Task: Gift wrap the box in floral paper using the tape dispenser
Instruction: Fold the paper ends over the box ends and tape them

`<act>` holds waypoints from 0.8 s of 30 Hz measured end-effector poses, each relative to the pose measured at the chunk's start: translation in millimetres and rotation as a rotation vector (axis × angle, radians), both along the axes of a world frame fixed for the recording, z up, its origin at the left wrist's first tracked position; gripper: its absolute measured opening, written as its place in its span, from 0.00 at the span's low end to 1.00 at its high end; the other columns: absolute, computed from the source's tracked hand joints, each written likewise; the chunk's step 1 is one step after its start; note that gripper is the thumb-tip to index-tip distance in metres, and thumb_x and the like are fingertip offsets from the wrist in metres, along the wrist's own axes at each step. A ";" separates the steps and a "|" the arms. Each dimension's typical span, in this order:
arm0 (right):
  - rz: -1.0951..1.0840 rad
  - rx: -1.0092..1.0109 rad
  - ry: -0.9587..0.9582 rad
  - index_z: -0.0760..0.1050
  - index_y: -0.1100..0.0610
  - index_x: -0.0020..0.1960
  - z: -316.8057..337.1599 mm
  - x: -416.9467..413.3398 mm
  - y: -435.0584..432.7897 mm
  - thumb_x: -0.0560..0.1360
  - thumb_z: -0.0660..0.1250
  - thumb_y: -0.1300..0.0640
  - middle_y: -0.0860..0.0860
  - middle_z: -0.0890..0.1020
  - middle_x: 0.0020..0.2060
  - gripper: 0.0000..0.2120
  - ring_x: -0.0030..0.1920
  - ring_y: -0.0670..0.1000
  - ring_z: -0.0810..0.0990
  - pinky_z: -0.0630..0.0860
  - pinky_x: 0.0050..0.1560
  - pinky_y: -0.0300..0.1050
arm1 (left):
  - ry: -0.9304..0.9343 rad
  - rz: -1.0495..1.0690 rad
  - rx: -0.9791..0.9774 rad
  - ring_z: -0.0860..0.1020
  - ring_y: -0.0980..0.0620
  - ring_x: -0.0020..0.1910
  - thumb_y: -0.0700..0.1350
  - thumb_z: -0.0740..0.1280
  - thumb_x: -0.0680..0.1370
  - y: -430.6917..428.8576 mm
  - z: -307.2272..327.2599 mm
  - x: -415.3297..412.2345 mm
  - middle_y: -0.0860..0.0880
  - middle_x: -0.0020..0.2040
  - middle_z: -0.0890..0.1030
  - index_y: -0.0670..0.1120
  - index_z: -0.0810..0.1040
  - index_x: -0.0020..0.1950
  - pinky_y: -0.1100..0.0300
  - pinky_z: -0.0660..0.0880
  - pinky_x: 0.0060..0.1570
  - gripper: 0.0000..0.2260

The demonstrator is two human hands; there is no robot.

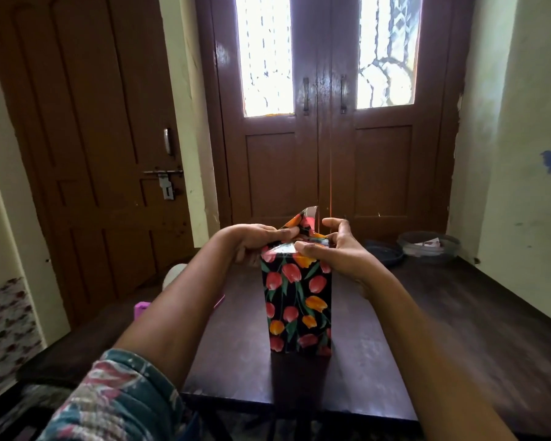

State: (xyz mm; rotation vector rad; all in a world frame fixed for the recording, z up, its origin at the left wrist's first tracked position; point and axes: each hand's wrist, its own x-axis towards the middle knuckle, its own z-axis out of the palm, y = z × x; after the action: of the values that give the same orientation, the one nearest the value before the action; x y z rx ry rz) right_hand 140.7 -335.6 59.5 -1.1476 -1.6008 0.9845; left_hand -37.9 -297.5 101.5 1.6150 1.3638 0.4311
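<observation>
Dim room, backlit. Daylight comes only through the two blown-out glass panes (pixel 326 52) in the double door ahead. Glare off the glossy paper (pixel 285 248) on top of the box. Forearms and frame edges motion-blurred; wide-angle bending at the sides. Dark surface (pixel 395 329) mostly in shadow.

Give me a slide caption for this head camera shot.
Both hands fold floral paper over the upright box.
</observation>
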 end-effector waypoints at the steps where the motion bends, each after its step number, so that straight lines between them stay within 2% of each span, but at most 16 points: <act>1: -0.002 -0.004 0.002 0.51 0.47 0.70 0.1 0.3 0.0 0.67 0.73 0.46 0.51 0.70 0.56 0.40 0.57 0.54 0.75 0.74 0.62 0.52 | -0.048 -0.006 0.010 0.81 0.50 0.43 0.59 0.60 0.77 -2.1 -0.9 -0.1 0.43 0.51 0.82 0.42 0.70 0.66 0.56 0.79 0.46 0.26; 2: -0.008 -0.008 -0.002 0.50 0.47 0.70 -0.3 0.3 -0.7 0.67 0.73 0.44 0.52 0.70 0.59 0.42 0.58 0.54 0.75 0.73 0.62 0.53 | -0.080 -0.009 0.020 0.81 0.53 0.37 0.57 0.60 0.78 -6.8 0.1 0.0 0.45 0.45 0.83 0.41 0.71 0.64 0.60 0.81 0.39 0.23; 3: -0.021 -0.009 -0.016 0.49 0.46 0.71 -0.8 0.4 -0.3 0.66 0.72 0.40 0.54 0.69 0.62 0.43 0.60 0.55 0.74 0.72 0.63 0.54 | -0.098 -0.009 0.035 0.80 0.56 0.30 0.55 0.60 0.79 -10.2 2.4 -0.1 0.47 0.38 0.83 0.42 0.73 0.60 0.64 0.78 0.29 0.18; 4: -0.037 -0.008 -0.037 0.48 0.44 0.71 -1.3 -0.8 -0.7 0.63 0.71 0.35 0.55 0.67 0.66 0.46 0.63 0.56 0.72 0.71 0.65 0.55 | -0.102 -0.008 0.062 0.77 0.58 0.25 0.52 0.61 0.79 -12.6 3.8 -1.7 0.48 0.35 0.81 0.43 0.73 0.56 0.68 0.74 0.24 0.14; 6: -0.050 -0.032 -0.092 0.46 0.38 0.71 -3.3 -5.1 1.4 0.56 0.65 0.24 0.57 0.61 0.72 0.51 0.69 0.59 0.66 0.66 0.68 0.60 | -0.073 0.013 0.157 0.74 0.60 0.23 0.48 0.63 0.79 -13.5 5.1 -6.5 0.48 0.37 0.77 0.44 0.74 0.55 0.69 0.70 0.22 0.09; 7: -0.044 -0.055 -0.112 0.44 0.37 0.72 -3.1 -7.3 2.7 0.56 0.60 0.22 0.58 0.57 0.73 0.51 0.71 0.61 0.61 0.63 0.69 0.61 | -0.062 0.034 0.190 0.74 0.61 0.22 0.46 0.63 0.79 -13.7 5.1 -8.8 0.48 0.37 0.76 0.43 0.75 0.56 0.70 0.70 0.22 0.09; 9: -0.025 -0.103 -0.106 0.41 0.43 0.75 0.1 -10.4 7.3 0.66 0.55 0.26 0.58 0.54 0.75 0.45 0.73 0.60 0.58 0.61 0.70 0.58 | -0.056 0.076 0.214 0.74 0.61 0.20 0.45 0.64 0.78 -12.4 2.8 -12.0 0.49 0.36 0.76 0.42 0.76 0.56 0.70 0.69 0.20 0.10; 11: -0.048 -0.143 -0.110 0.42 0.52 0.76 8.0 -10.5 13.4 0.73 0.57 0.34 0.58 0.59 0.74 0.42 0.70 0.58 0.64 0.66 0.65 0.51 | -0.030 0.085 0.240 0.73 0.61 0.20 0.47 0.65 0.78 -12.8 0.3 -10.7 0.50 0.34 0.76 0.43 0.77 0.53 0.70 0.68 0.20 0.09; 13: -0.105 -0.170 -0.125 0.45 0.56 0.76 16.6 -10.6 19.6 0.73 0.65 0.42 0.59 0.64 0.71 0.42 0.66 0.58 0.70 0.70 0.58 0.48 | -0.032 0.089 0.265 0.75 0.60 0.24 0.48 0.65 0.77 -11.9 -2.1 -8.7 0.50 0.35 0.77 0.43 0.78 0.51 0.69 0.70 0.23 0.09; 15: -0.157 -0.179 -0.105 0.50 0.57 0.75 21.7 -13.1 25.3 0.70 0.72 0.49 0.59 0.69 0.66 0.43 0.61 0.57 0.74 0.73 0.58 0.50 | -0.071 0.108 0.261 0.77 0.58 0.29 0.48 0.66 0.77 -9.9 -5.1 -8.8 0.49 0.38 0.79 0.44 0.78 0.47 0.68 0.72 0.26 0.08; 17: -0.195 -0.195 -0.027 0.56 0.56 0.72 23.2 -14.7 31.6 0.69 0.72 0.56 0.58 0.72 0.61 0.38 0.57 0.57 0.76 0.75 0.58 0.53 | -0.104 0.119 0.246 0.78 0.55 0.34 0.49 0.67 0.76 -8.0 -7.3 -9.1 0.48 0.40 0.80 0.45 0.78 0.45 0.66 0.75 0.31 0.08; 19: -0.199 -0.203 0.033 0.59 0.56 0.71 24.7 -15.8 32.6 0.71 0.68 0.62 0.58 0.73 0.57 0.32 0.50 0.55 0.76 0.77 0.52 0.51 | -0.097 0.118 0.253 0.78 0.54 0.37 0.50 0.67 0.76 -7.0 -8.6 -9.3 0.48 0.41 0.80 0.46 0.78 0.45 0.64 0.75 0.36 0.08; 21: -0.190 -0.198 0.053 0.56 0.55 0.73 25.7 -16.2 28.3 0.74 0.65 0.62 0.59 0.72 0.59 0.31 0.45 0.52 0.75 0.76 0.43 0.46 | -0.098 0.147 0.271 0.78 0.55 0.37 0.51 0.68 0.75 -8.0 -10.5 -8.0 0.49 0.41 0.80 0.46 0.78 0.44 0.64 0.75 0.38 0.09; 22: -0.198 -0.196 0.065 0.54 0.55 0.73 24.4 -15.4 25.4 0.75 0.65 0.59 0.59 0.71 0.62 0.31 0.45 0.51 0.75 0.74 0.41 0.44 | -0.106 0.176 0.286 0.78 0.55 0.36 0.52 0.68 0.75 -9.7 -12.1 -7.4 0.49 0.40 0.80 0.46 0.78 0.43 0.65 0.75 0.36 0.09; 24: -0.227 -0.188 0.109 0.52 0.56 0.74 19.1 -12.4 16.7 0.76 0.64 0.51 0.59 0.70 0.66 0.32 0.54 0.54 0.75 0.74 0.49 0.47 | -0.144 0.252 0.331 0.77 0.57 0.33 0.53 0.68 0.75 -11.8 -17.8 -6.7 0.50 0.37 0.80 0.46 0.79 0.41 0.68 0.73 0.30 0.10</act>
State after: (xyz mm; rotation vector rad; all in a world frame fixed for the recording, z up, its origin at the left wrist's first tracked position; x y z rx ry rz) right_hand 128.4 -318.9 78.6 -1.3474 -1.2809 1.0437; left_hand -44.6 -309.3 83.6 1.6393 1.4454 0.9487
